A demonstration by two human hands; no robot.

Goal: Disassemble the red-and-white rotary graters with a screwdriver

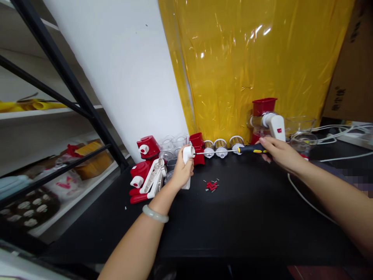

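My left hand is wrapped round a white plastic part with a round opening, held above the black table. From the right, my right hand grips the black and yellow handle of a long screwdriver. Its thin shaft runs level to the left, and the tip is at the opening of the white part; how deep it sits cannot be made out. Small red pieces and metal pins lie in a loose pile on the table, below and between my hands.
White handles with red grips and red housings stand left of my left hand. Metal grater drums line the back. An assembled red and white grater stands behind my right hand, with white cables at right.
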